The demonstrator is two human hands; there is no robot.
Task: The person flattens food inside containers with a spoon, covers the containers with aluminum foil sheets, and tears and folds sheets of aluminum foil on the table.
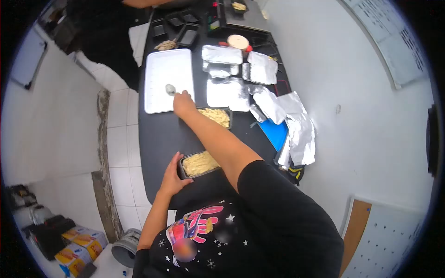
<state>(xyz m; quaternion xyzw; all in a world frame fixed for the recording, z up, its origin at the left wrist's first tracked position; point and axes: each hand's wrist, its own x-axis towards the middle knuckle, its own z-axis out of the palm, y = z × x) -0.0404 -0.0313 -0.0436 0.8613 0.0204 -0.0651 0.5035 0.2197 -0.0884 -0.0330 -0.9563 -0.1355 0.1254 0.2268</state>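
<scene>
From the head view we're looking straight down a long black worktop (160,134), and here's the right hand (185,105), stretched well forward, its fingers curled closed around a silvery metal spoon (170,89) whose bowl sits over the near part of a white rectangular tray (167,67). Closer to us, the left hand (172,178) cups the end of a dark rectangular loaf tin (204,173), thumb on the near side, fingers round the far corner, spread just wide enough to span it. That tin lies on the worktop in front of the body, filled with a pale yellow mixture (198,163), and the right forearm cuts across its far right corner. Just beyond, partly behind that same arm, we spot a second dark loaf tin (231,119) full of chunky pale pieces (217,116). Right of the tray, silver foil-covered containers (227,94) crowd together, a crumpled foil sheet (300,129) hangs near the edge, and dark, shallow rectangular pans (187,36) stand at the far end.
</scene>
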